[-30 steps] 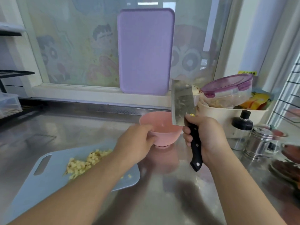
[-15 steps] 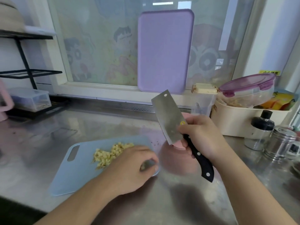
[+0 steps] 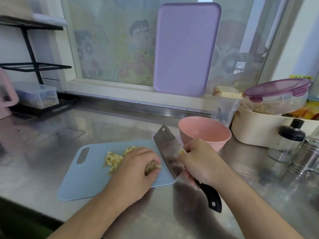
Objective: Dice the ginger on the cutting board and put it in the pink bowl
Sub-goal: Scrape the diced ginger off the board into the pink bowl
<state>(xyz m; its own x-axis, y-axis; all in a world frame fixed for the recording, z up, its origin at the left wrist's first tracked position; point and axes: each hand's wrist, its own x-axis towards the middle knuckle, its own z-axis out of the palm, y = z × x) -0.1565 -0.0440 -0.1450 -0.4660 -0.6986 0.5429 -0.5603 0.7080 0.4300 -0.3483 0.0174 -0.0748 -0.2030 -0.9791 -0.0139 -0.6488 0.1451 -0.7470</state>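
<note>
Head view shows the blue board (image 3: 89, 176) on the steel table (image 3: 51, 135), with the diced ginger (image 3: 113, 159) in a heap near its middle. The left hand (image 3: 136, 168) lies over the heap's 3 o'clock side, its grip curled closed around a clump of ginger, probably to push it onto the blade. The right hand (image 3: 198, 161) holds the cleaver (image 3: 168, 152), grip tight around the top of the black handle. The blade is tilted and rests at the board's 3 o'clock edge, likely to serve as a scoop. The pink bowl (image 3: 205, 133) stands just beyond the knife at 1 o'clock, close for a short transfer, and looks empty.
</note>
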